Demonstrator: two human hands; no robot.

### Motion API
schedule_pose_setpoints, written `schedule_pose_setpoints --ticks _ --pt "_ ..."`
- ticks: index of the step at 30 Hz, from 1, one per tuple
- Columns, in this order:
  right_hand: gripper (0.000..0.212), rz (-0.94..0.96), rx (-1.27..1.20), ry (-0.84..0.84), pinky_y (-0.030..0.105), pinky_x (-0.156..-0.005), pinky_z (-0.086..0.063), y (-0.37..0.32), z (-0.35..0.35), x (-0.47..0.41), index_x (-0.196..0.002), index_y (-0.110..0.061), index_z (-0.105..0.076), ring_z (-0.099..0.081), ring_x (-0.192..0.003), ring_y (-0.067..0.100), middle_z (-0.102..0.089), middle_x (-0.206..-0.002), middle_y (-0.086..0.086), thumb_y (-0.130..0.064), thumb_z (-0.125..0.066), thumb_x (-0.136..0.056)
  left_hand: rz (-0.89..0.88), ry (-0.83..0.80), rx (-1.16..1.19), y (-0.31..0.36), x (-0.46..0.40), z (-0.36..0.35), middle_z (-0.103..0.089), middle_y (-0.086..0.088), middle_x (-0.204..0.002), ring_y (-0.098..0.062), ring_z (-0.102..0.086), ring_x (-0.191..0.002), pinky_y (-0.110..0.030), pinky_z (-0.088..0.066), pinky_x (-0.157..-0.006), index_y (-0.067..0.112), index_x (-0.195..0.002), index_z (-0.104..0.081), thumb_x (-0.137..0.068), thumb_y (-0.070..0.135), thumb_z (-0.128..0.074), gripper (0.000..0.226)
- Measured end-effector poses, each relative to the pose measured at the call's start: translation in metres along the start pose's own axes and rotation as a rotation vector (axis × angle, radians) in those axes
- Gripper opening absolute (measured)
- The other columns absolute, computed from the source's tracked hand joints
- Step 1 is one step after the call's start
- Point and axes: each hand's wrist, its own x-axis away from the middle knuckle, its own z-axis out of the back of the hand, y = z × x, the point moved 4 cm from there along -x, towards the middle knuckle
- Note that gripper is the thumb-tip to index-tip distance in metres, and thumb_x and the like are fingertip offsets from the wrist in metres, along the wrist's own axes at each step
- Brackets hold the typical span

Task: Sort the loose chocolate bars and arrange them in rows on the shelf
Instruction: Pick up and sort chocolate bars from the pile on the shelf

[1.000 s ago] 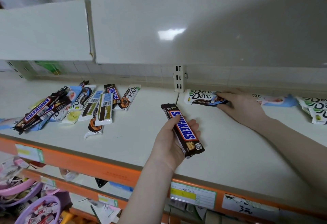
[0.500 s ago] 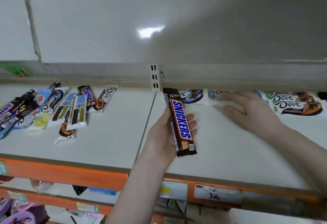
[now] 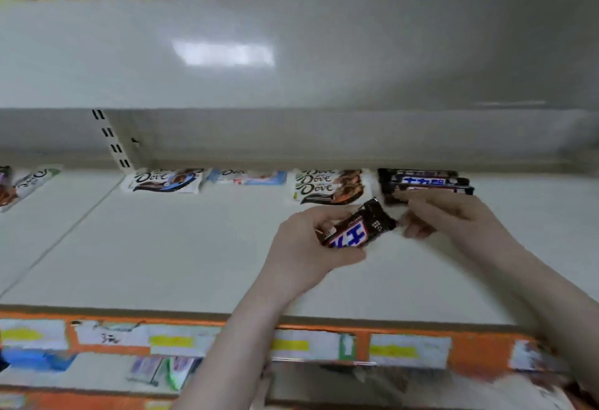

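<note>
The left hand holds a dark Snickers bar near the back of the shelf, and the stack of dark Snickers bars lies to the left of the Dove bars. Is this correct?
Not quite. The head view shows the stack of dark Snickers bars to the right of the Dove bars, not the left. The rest stands: the left hand holds a dark Snickers bar.

The held bar is dark brown with blue, white-edged lettering. Along the back edge of the pale grey-white shelf lie white Dove packs, one light blue pack and dark brown bars. The front edge strip is orange with white-and-yellow labels.
</note>
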Motion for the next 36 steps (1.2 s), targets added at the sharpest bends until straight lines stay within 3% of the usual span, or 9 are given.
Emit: schedule_pose_setpoints --ticks 6,9,11,15,19,24,27,31,36 --pt "0.016 -0.067 -0.073 -0.116 0.019 -0.055 -0.052 0.018 0.052 0.021 -0.092 -0.021 -0.069 -0.067 -0.059 0.012 -0.073 -0.067 -0.003 -0.012 -0.063 -0.081 -0.055 -0.109 -0.170 0.040 -0.014 -0.073 -0.059 0.026 -0.082 0.011 -0.054 -0.077 -0.005 -0.040 -0.069 0.032 -0.102 -0.066 -0.061 0.028 -0.083 0.045" --pt "0.019 -0.086 -0.117 -0.077 0.018 -0.053 -0.053 0.025 0.069 0.024 -0.092 -0.018 -0.070 -0.068 -0.059 0.014 -0.074 -0.069 0.000 -0.005 -0.065 -0.079 -0.007 -0.154 -0.150 0.046 -0.019 -0.093 -0.069 0.009 -0.090 -0.006 -0.062 -0.081 -0.024 -0.048 -0.076 0.028 -0.100 -0.067 -0.067 0.027 -0.079 0.035" --pt "0.023 -0.085 -0.153 -0.008 0.017 -0.052 -0.052 0.029 0.077 0.022 -0.093 -0.020 -0.069 -0.066 -0.056 0.011 -0.073 -0.066 0.001 -0.003 -0.065 -0.078 0.070 -0.189 -0.010 0.047 -0.022 -0.103 -0.071 -0.005 -0.088 -0.018 -0.064 -0.075 -0.031 -0.049 -0.071 0.020 -0.094 -0.069 -0.073 0.020 -0.076 0.022" --pt "0.017 -0.082 -0.193 0.120 0.018 -0.056 -0.053 0.036 0.086 0.019 -0.097 -0.018 -0.067 -0.067 -0.060 0.012 -0.073 -0.067 0.000 -0.010 -0.062 -0.083 0.249 -0.125 0.359 0.043 -0.026 -0.110 -0.068 -0.004 -0.074 -0.011 -0.062 -0.058 -0.020 -0.046 -0.054 0.012 -0.080 -0.064 -0.077 0.006 -0.070 0.009" --pt "0.025 -0.115 -0.025 -0.010 0.015 -0.061 -0.051 0.046 0.074 0.030 -0.102 -0.036 -0.061 -0.067 -0.075 0.004 -0.072 -0.081 -0.007 -0.027 -0.066 -0.079 0.369 0.022 0.697 0.039 -0.034 -0.106 -0.071 -0.012 -0.079 -0.016 -0.068 -0.062 -0.023 -0.054 -0.053 0.008 -0.080 -0.051 -0.079 0.000 -0.065 0.016" --pt "0.049 0.048 0.262 -0.010 0.016 -0.078 -0.045 0.048 0.059 0.036 -0.107 -0.051 -0.053 -0.056 -0.093 -0.008 -0.061 -0.096 -0.026 -0.032 -0.076 -0.067 0.478 0.030 0.959 0.032 -0.032 -0.113 -0.072 -0.016 -0.080 -0.024 -0.070 -0.066 -0.027 -0.056 -0.050 -0.003 -0.110 -0.052 -0.080 -0.003 -0.061 0.031" --pt "0.048 0.221 0.502 0.033 0.012 -0.076 -0.042 0.043 0.058 0.039 -0.116 -0.035 -0.057 -0.053 -0.092 -0.004 -0.056 -0.100 -0.024 -0.032 -0.072 -0.071 0.506 0.030 0.979 0.024 -0.031 -0.114 -0.071 -0.014 -0.074 -0.026 -0.070 -0.068 -0.032 -0.059 -0.055 0.001 -0.103 -0.055 -0.081 -0.001 -0.060 0.023" --pt "0.050 0.464 0.854 0.038 0.024 -0.063 -0.052 0.039 0.060 0.039 -0.112 -0.012 -0.063 -0.065 -0.083 0.018 -0.066 -0.100 0.003 -0.023 -0.079 -0.066 0.454 0.054 0.894 0.014 -0.032 -0.108 -0.071 -0.013 -0.079 -0.026 -0.072 -0.078 -0.031 -0.059 -0.057 0.010 -0.087 -0.060 -0.079 0.006 -0.067 0.011" --pt "0.050 0.628 1.044 0.038 0.024 -0.048 -0.049 0.041 0.073 0.019 -0.105 -0.005 -0.064 -0.064 -0.066 0.020 -0.066 -0.092 0.009 -0.019 -0.082 -0.060 0.266 0.171 0.517 0.009 -0.043 -0.099 -0.067 -0.008 -0.083 -0.023 -0.070 -0.082 -0.034 -0.059 -0.068 0.017 -0.081 -0.065 -0.080 0.006 -0.068 0.012"
